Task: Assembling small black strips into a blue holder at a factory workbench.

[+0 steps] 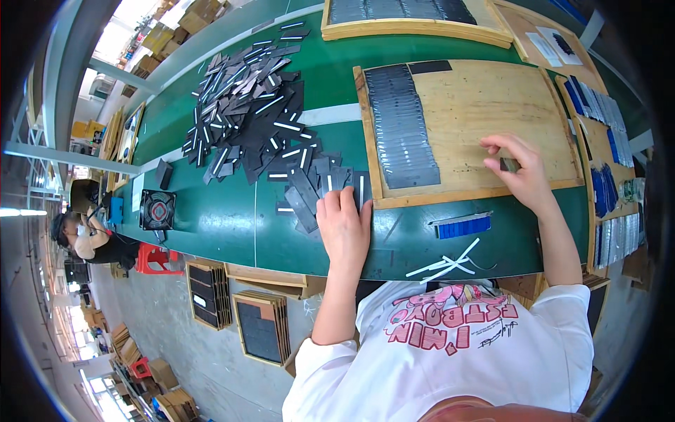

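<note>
My left hand (343,228) reaches to the edge of a loose heap of flat dark grey pieces (246,105), many bearing a short white strip. Its fingertips rest on the nearest pieces, with the thumb spread aside next to a dark piece (361,187). Over a shallow wooden tray (492,105) is my right hand (520,172), its fingers curled toward the thumb. A small dark patch shows inside that curl; I cannot make out what it is. Overlapping grey pieces (401,126) line the tray's left side, and one dark piece (429,67) lies along its top edge.
Near the green table's front edge lie a row of blue pieces (463,226) and several loose white strips (446,265). Another filled tray (415,28) stands beyond, and bundled pieces (598,105) lie at right. A small fan (157,209) sits left; a person (95,235) sits farther off.
</note>
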Tool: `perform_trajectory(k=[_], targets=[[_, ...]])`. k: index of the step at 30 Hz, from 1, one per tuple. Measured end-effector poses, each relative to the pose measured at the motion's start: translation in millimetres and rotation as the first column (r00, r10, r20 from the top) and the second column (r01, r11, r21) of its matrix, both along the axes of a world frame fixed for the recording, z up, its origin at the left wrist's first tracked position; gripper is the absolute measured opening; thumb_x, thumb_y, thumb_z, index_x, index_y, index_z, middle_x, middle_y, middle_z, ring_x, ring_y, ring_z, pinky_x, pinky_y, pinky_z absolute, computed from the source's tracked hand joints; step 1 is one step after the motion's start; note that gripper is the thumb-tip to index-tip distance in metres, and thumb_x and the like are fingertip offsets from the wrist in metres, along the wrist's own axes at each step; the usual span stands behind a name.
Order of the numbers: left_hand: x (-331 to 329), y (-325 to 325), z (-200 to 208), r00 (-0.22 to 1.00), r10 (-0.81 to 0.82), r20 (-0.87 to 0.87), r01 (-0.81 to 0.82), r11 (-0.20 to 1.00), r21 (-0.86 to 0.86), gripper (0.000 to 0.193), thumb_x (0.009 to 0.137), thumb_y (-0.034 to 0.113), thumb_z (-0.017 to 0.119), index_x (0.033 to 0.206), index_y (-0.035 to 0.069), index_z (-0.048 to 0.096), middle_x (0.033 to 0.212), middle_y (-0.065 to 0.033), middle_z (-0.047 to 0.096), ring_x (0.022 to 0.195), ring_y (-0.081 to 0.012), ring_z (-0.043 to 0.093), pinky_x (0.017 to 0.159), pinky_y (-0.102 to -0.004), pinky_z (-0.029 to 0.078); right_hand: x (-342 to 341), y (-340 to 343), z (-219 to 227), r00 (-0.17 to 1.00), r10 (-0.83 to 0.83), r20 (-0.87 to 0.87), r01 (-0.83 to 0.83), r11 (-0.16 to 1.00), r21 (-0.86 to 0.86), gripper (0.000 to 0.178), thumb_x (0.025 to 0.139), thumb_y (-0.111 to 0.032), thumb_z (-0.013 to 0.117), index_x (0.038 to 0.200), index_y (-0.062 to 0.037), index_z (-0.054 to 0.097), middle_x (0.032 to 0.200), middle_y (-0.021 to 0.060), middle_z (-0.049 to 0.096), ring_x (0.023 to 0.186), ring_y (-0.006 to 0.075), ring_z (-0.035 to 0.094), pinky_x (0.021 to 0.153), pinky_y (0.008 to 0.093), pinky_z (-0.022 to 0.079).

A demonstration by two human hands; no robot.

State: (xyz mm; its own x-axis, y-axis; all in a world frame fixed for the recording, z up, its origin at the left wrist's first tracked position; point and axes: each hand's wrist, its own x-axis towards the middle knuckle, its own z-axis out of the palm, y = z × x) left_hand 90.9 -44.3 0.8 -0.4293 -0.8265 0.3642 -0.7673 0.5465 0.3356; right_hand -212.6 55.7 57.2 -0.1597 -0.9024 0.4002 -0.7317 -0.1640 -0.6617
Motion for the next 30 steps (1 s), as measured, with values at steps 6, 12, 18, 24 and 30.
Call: perform_trajectory(k=[6,12,18,24,30], targets=[[-3,-7,7,0.999,0.028,-0.029,-0.022,0.985,0.173,0.045,0.073,0.010,0.075,0.113,0.000,0.056,0.092,-0.0135,0.058,0.088,-0.0324,0.056,0.077,-0.0421,0.045,-5,3,13,0.995,-0.019,-0.094,0.014,0.999,-0.051,0.030,0.076,0.001,0.071,0.104,-0.0034,0.063,0.088,0.0104,0.064,0.079,0.0212,0.062,0.071,0.0307,0.050],[16,-11,13,0.981,0.022,-0.191,0.036,0.955,0.295,0.020,0.078,-0.002,0.064,0.098,-0.001,0.063,0.087,-0.0172,0.056,0.080,-0.0350,0.058,0.071,-0.0408,0.047,-8,73,28,0.932,-0.229,-0.282,0.321,0.884,0.341,0.035,0.069,-0.006,0.077,0.097,-0.0037,0.057,0.088,0.0130,0.063,0.080,0.0304,0.063,0.068,0.0375,0.049],[13,17,34,0.603,0.225,-0.766,0.468,0.677,0.568,0.030,0.080,-0.011,0.067,0.105,0.001,0.056,0.100,-0.0079,0.066,0.082,-0.0067,0.061,0.070,-0.0191,0.049,-10,151,15,0.868,-0.317,-0.383,0.496,0.617,0.612,0.043,0.062,-0.006,0.080,0.095,-0.0054,0.053,0.090,0.0126,0.063,0.085,0.0338,0.062,0.070,0.0426,0.048],[-45,57,21,0.411,0.409,-0.814,0.818,0.228,0.528,0.043,0.087,-0.008,0.056,0.128,-0.001,0.046,0.115,-0.0178,0.061,0.099,-0.0289,0.065,0.083,-0.0369,0.056,-20,137,-4,0.844,-0.380,-0.379,0.528,0.712,0.463,0.042,0.069,-0.009,0.077,0.105,-0.0090,0.056,0.096,0.0102,0.065,0.088,0.0307,0.063,0.071,0.0398,0.050],[-71,79,33,0.380,0.560,-0.736,0.919,-0.141,0.367,0.051,0.097,-0.004,0.040,0.146,0.003,0.027,0.137,-0.0195,0.046,0.124,-0.0340,0.051,0.100,-0.0431,0.048,42,76,14,0.988,-0.147,-0.041,0.152,0.970,0.188,0.038,0.075,-0.028,0.077,0.102,-0.0076,0.058,0.091,0.0106,0.066,0.083,0.0288,0.066,0.067,0.0346,0.052]])
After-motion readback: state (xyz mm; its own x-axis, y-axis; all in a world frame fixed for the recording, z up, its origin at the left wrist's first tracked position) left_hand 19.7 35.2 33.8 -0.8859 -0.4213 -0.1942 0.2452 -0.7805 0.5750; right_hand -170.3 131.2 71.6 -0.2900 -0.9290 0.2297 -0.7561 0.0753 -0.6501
